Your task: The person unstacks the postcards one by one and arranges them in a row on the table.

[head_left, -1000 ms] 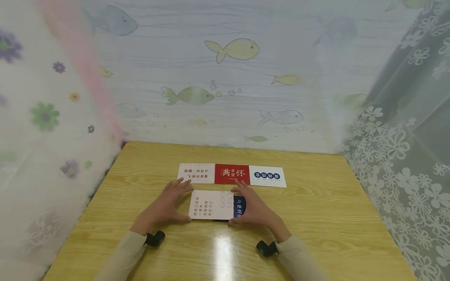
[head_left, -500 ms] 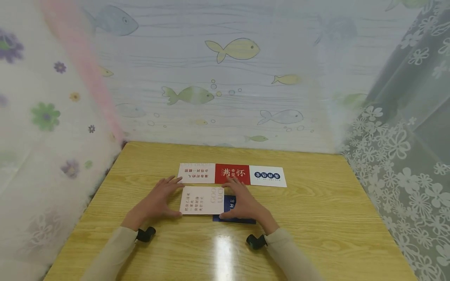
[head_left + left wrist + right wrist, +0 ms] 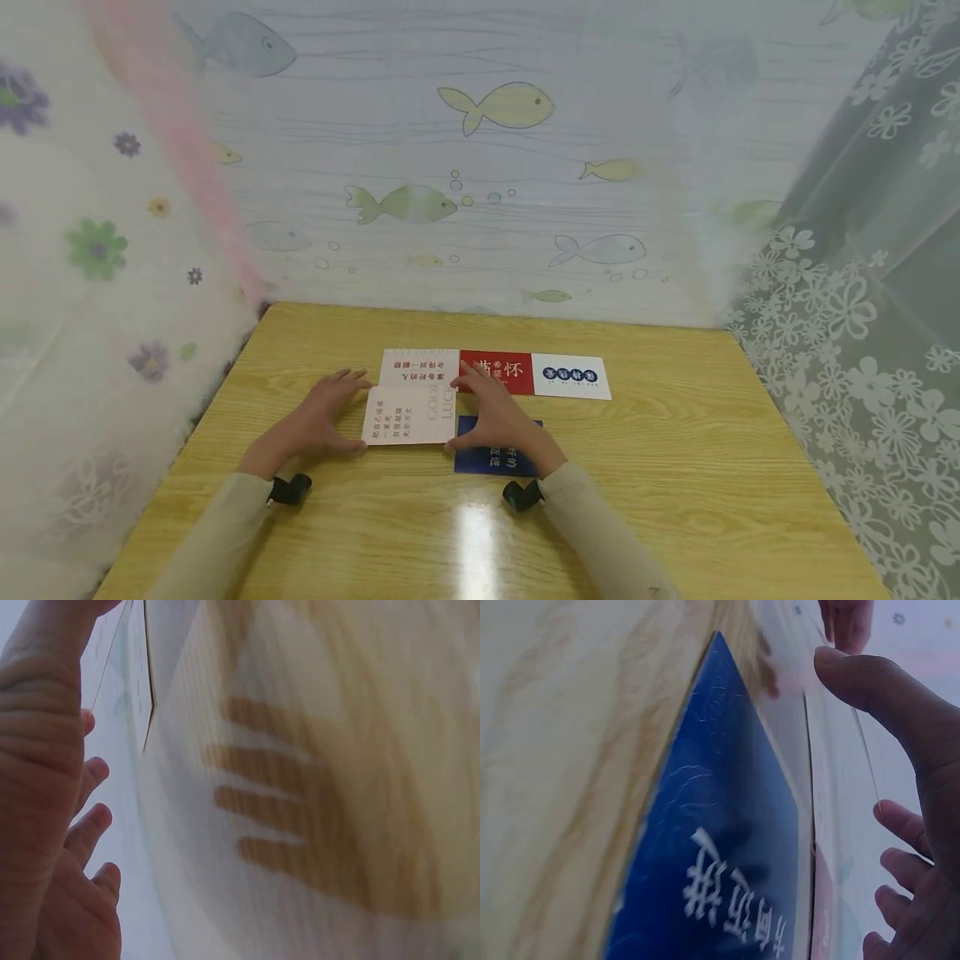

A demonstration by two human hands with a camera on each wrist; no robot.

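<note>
A pale pink card (image 3: 408,417) with dark characters and "GOOD LUCK" lettering is held flat between both hands. The left hand (image 3: 315,421) grips its left side, thumb at the near corner and a fingertip at the far one. Along the right side, the right hand (image 3: 498,417) does the same, its thumb (image 3: 855,671) at the near edge. Under the right hand lies a dark blue card (image 3: 491,462) with white characters, partly covered by that hand. In the head view the held card overlaps the near edge of another pale card (image 3: 420,367).
That pale card begins a row on the wooden table (image 3: 675,500), followed by a red card (image 3: 517,379) and a white card (image 3: 573,377) with blue circles. Fish-printed cloth (image 3: 480,208) hangs behind the table, and lace curtain (image 3: 847,317) at the right.
Both hands have carried the pale card leftward and slightly away from the body, off the blue card. More of the blue card shows. The row of cards stays put.
</note>
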